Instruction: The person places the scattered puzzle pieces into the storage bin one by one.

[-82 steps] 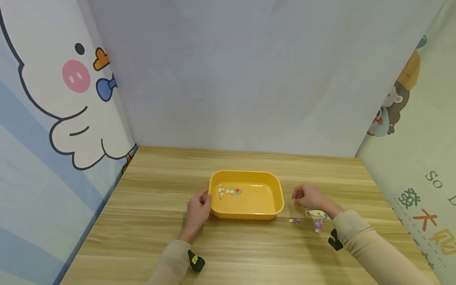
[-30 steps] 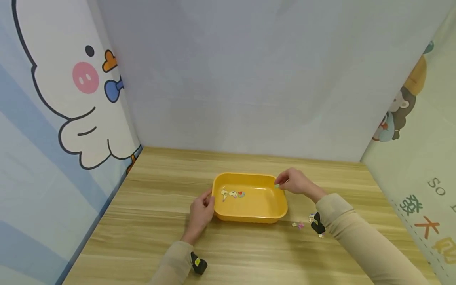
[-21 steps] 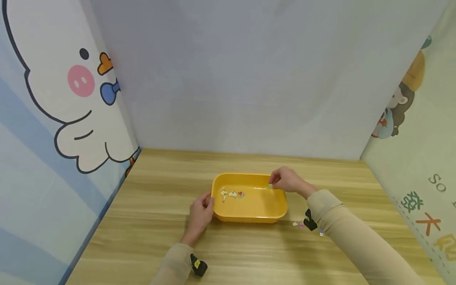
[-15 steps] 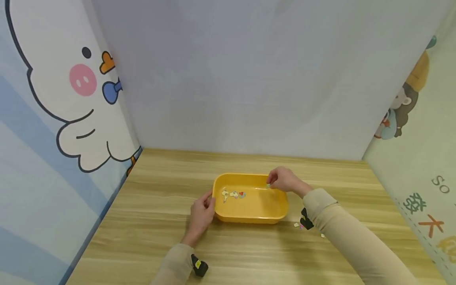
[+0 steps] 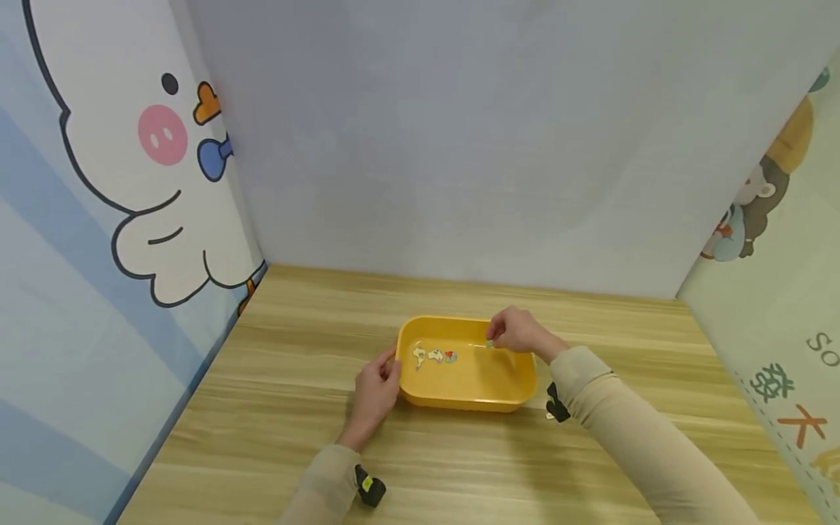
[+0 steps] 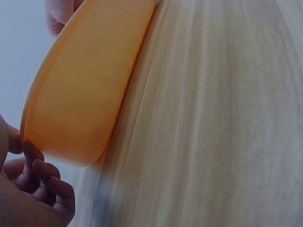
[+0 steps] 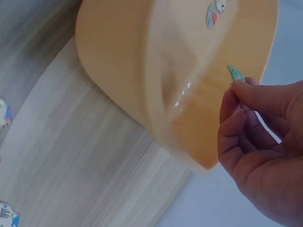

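Note:
A yellow rectangular tray (image 5: pixel 469 379) sits on the table, and my left hand (image 5: pixel 375 394) holds its left end, thumb and fingertip pinching the rim in the left wrist view. Over the tray's far right part, my right hand (image 5: pixel 521 332) pinches a small green sticker (image 7: pixel 235 73) between thumb and forefinger, its tip pointing into the tray. Three flat cartoon stickers lie in a row at the tray's left: a cream one (image 5: pixel 418 356), a white one (image 5: pixel 435 355) and a red-and-blue one (image 5: pixel 450 356).
More stickers lie on the table right of the tray; the right wrist view shows a white-and-blue one (image 7: pixel 4 113) and another (image 7: pixel 8 215) at its left edge. The right forearm covers that area in the head view. A pale curtain (image 5: pixel 459 146) stands behind the table (image 5: pixel 295 328).
My right hand has moved left from beside the tray to over its far right part, bringing the green sticker with it. The left hand stays at the tray's left end.

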### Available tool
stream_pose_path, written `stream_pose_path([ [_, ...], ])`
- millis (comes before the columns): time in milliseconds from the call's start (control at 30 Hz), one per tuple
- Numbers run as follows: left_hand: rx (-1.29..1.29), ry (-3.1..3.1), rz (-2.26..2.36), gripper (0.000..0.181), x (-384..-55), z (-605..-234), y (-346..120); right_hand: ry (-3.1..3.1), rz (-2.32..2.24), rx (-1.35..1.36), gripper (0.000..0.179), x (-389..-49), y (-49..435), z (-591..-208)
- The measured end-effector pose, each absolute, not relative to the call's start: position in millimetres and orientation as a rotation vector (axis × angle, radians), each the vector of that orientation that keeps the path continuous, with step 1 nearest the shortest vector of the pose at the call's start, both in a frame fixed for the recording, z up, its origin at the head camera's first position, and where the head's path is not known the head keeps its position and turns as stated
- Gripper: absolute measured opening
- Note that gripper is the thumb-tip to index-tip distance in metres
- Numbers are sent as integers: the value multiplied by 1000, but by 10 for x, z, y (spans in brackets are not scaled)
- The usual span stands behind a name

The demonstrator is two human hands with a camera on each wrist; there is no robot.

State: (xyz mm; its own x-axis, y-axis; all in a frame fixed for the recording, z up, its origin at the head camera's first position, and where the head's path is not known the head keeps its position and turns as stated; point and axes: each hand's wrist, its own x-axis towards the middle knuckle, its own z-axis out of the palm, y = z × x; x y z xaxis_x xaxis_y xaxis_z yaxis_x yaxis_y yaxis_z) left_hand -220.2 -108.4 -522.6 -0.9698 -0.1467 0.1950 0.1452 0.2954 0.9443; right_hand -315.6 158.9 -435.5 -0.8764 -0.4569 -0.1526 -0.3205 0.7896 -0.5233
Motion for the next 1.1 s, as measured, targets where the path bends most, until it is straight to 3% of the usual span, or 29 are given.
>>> stream_pose_path([
  [833,-20,-2310,-1742,31,-2197,-5239,-1092,2727,-519,-614,18,-3193,1321,-4470],
  [1100,6,-2304,-1760,31,-2200,-5236,-1087,2728,-495,-632,11,-3195,1195,-4567],
])
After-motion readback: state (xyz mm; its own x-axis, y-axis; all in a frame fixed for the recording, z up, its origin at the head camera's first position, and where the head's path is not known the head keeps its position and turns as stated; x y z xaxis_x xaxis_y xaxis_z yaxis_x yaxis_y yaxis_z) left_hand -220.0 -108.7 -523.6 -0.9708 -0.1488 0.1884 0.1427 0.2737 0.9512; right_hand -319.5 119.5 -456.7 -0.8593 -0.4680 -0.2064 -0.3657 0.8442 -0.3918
